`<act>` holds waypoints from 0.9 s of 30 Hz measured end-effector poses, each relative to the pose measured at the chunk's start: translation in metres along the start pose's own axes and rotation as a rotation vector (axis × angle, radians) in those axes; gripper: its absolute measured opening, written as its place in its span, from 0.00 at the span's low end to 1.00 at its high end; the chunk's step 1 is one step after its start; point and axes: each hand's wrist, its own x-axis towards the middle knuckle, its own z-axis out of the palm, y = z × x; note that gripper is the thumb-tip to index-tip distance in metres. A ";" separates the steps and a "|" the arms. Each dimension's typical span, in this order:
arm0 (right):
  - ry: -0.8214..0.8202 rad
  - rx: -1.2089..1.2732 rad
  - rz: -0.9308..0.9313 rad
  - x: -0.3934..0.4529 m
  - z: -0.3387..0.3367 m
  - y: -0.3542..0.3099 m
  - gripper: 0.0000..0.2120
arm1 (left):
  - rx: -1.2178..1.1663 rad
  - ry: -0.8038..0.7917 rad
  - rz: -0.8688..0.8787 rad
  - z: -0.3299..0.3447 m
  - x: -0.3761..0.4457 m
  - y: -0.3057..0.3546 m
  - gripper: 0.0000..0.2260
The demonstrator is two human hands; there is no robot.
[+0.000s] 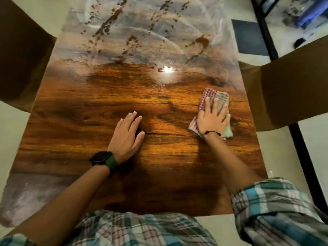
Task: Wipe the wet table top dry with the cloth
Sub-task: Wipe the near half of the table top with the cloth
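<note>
Right hand [212, 119] flat, hiding much of cloth [215, 98].

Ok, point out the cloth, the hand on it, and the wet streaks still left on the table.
cloth [206, 95]: head view, on its checked far corner.
right hand [212, 119]: head view, on its back, pressing flat.
wet streaks [106, 25]: head view, on a dark trail at the far end.

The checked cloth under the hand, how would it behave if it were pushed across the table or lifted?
The checked cloth looks soft and rumpled, so it would probably droop if lifted. Pressed flat by the right hand, it likely slides along the glossy table top, though its loose edges may bunch up.
</note>
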 end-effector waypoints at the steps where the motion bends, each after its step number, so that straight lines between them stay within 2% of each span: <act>1: -0.003 0.004 -0.020 -0.007 0.003 -0.020 0.27 | -0.014 0.005 -0.003 0.002 0.003 0.004 0.31; 3: -0.019 -0.011 -0.233 -0.032 0.014 -0.064 0.28 | -0.049 0.015 -0.026 0.007 0.008 0.009 0.31; 5: -0.060 -0.065 -0.545 -0.066 0.022 -0.099 0.28 | -0.069 0.021 -0.053 0.011 0.010 0.008 0.30; 7: -0.093 -0.108 -0.759 -0.076 0.023 -0.107 0.27 | -0.058 0.016 -0.046 0.011 0.009 0.004 0.30; 8: -0.079 -0.104 -0.804 -0.068 0.022 -0.101 0.27 | -0.041 0.006 -0.032 0.010 0.009 0.002 0.30; 10: -0.027 -0.088 -0.738 -0.037 0.020 -0.075 0.26 | 0.004 -0.018 -0.008 0.009 0.010 -0.001 0.30; 15: 0.017 -0.004 -0.193 0.052 -0.007 0.014 0.26 | 0.095 -0.034 -0.034 0.015 0.020 0.004 0.31; 17: 0.019 0.030 -0.063 0.065 -0.012 0.020 0.26 | 0.166 -0.055 -0.024 0.018 0.022 0.005 0.31; 19: 0.025 0.026 -0.014 0.061 -0.008 -0.003 0.27 | 0.183 -0.056 -0.017 0.019 0.023 0.005 0.31; 21: 0.020 0.003 -0.148 0.039 0.002 -0.046 0.28 | 0.082 -0.017 -0.033 0.015 0.024 0.007 0.30; 24: -0.020 -0.038 -0.571 -0.019 0.017 -0.113 0.28 | -0.119 0.096 -0.079 0.004 0.034 0.006 0.27; 27: -0.098 -0.109 -0.888 -0.040 0.020 -0.132 0.27 | -0.102 0.144 -0.120 -0.010 0.046 -0.005 0.26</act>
